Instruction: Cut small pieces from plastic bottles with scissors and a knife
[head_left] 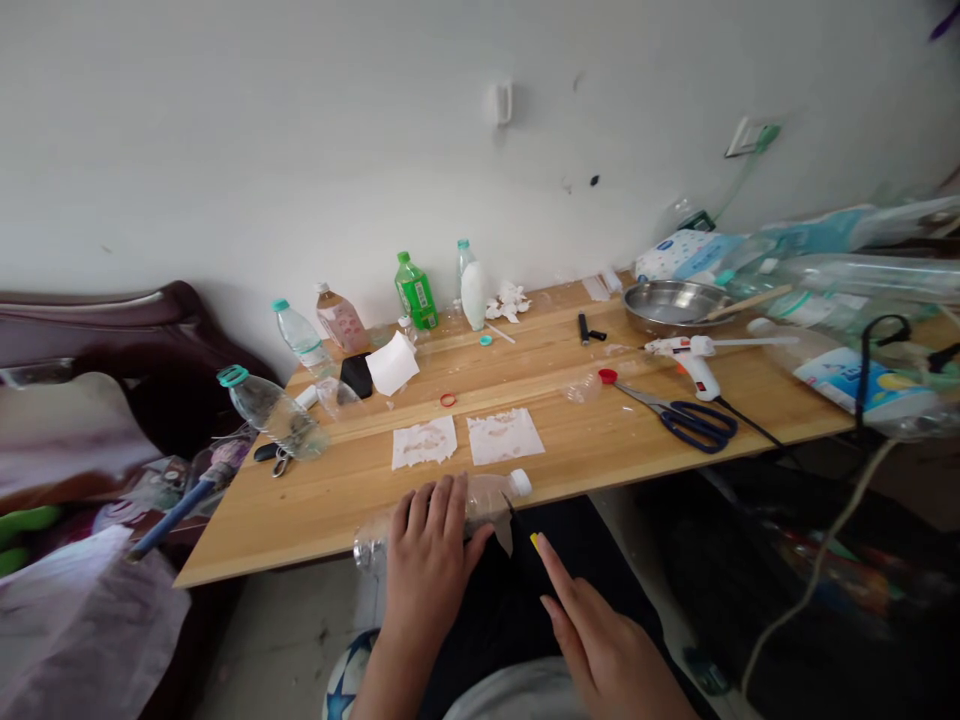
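Note:
A clear plastic bottle with a white cap lies on its side along the table's front edge. My left hand presses down over its middle, fingers across the top and thumb on the near side. In my right hand is a utility knife, of which a bit of yellow and the thin dark blade show. The blade's tip touches the bottle near its shoulder, just below the cap. Behind the bottle lie two torn pieces of white paper with brownish marks.
Scissors, a glue gun and a metal bowl occupy the right side of the wooden table. Several bottles, including a green one, stand at the back and left. More plastic bottles are heaped far right.

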